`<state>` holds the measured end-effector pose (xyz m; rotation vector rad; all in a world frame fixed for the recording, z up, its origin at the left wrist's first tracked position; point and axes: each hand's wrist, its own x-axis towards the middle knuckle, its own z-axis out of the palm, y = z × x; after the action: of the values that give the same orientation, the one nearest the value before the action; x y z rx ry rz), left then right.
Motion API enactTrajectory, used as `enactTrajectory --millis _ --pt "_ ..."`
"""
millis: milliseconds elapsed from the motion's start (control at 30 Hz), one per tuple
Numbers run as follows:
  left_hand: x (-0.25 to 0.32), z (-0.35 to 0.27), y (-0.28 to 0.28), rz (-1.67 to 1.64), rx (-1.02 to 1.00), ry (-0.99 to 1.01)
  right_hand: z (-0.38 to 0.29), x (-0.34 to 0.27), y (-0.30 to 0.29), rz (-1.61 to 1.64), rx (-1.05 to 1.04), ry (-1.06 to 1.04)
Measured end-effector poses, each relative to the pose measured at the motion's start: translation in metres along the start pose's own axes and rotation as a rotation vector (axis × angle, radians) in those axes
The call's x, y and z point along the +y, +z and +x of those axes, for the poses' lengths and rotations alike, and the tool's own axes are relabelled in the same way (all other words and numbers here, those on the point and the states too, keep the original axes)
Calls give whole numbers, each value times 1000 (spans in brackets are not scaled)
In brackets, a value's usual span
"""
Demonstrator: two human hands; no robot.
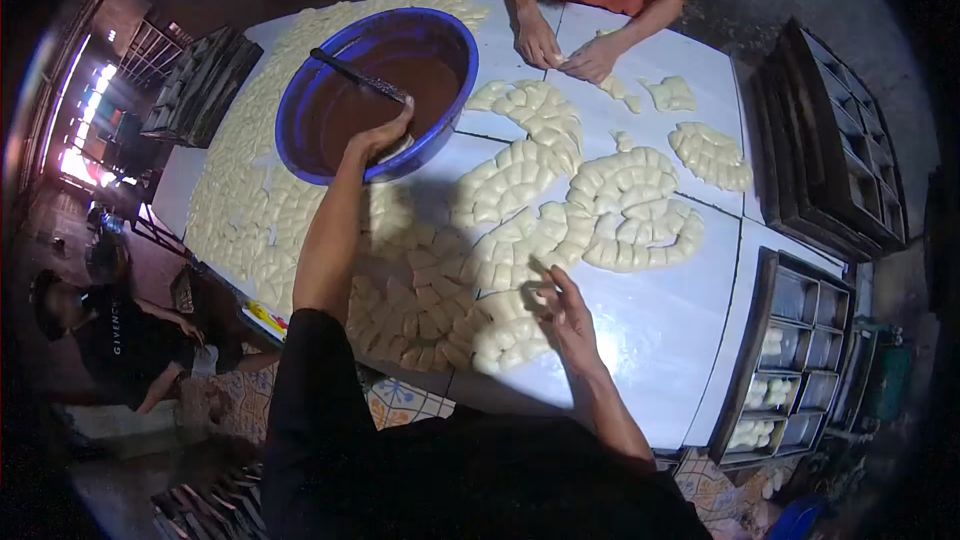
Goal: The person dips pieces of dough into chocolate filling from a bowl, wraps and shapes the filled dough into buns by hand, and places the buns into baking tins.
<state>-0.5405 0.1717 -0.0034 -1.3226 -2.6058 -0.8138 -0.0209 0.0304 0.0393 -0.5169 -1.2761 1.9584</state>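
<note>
My left hand [384, 136] reaches inside the rim of a blue plastic basin [459, 101] that holds brown filling [420, 82]. A dark-handled utensil [356, 75] lies across the basin, its speckled end beside my left fingertips. Something pale shows under that palm; whether I grip it is unclear. My right hand [571, 315] hovers above the tiled table [652, 337], fingers apart and holding nothing. Nearest to it are rows of pale dough pieces [510, 330], set edge to edge in curved bands. More dough pieces [247, 225] cover the table's left side around the basin.
Across the table, a person's hands [574, 60] pinch a dough strip. A compartment tray [795, 360] with some dough balls stands at right, near stacked wooden trays [825, 135]. More trays [199, 86] stand at far left. Another person [120, 337] sits at lower left.
</note>
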Motion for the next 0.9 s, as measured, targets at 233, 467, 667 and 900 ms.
enactTrajectory --millis 233,467,667,900 --pt "213 -100 -91 199 -260 -58 -8 18 -37 -51 232 27" --pt "208 -300 -79 -1873 -1209 -619 -4 28 -18 690 336 363" --pt "268 -394 -107 -1307 -676 -628 -55 -1 -7 -284 451 112" --pt "272 -424 -118 -1140 -855 -106 -89 -26 -15 -509 483 -219"
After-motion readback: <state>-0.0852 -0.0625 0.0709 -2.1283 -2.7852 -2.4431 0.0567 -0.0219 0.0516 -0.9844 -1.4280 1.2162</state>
